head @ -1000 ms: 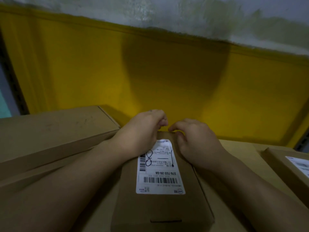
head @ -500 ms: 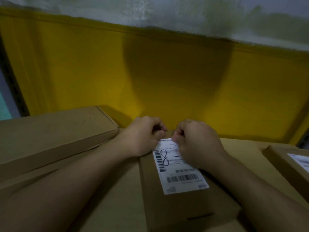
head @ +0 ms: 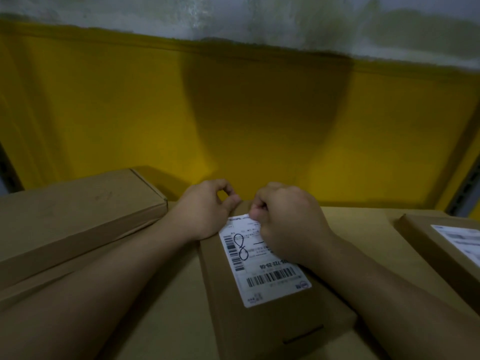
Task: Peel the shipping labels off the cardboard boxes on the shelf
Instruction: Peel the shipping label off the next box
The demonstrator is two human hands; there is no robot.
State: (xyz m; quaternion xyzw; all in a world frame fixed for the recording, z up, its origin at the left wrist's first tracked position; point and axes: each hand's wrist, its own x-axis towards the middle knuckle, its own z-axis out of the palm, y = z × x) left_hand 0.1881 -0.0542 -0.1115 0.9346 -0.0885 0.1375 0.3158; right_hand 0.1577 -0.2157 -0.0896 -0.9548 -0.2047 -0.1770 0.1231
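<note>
A brown cardboard box [head: 272, 326] lies in the middle, turned slightly to the right. On its top is a white shipping label [head: 262, 274] with barcodes and a handwritten 8. My right hand [head: 288, 227] rests on the label's far half, and its curled fingers pinch the label's far edge. My left hand [head: 205, 209] is at the box's far left corner, with thumb and curled forefinger closed on that corner. The label still looks flat against the box along its near part.
A long flat cardboard box [head: 78, 211] lies at the left. Another box [head: 426, 255] with its own white label [head: 462, 240] sits at the right edge. All rest on a wide cardboard surface [head: 155, 307]. A yellow wall [head: 233, 113] stands close behind.
The box has swung its near end to the right. Both hands have curled tighter, and my right hand has come onto the label's far edge.
</note>
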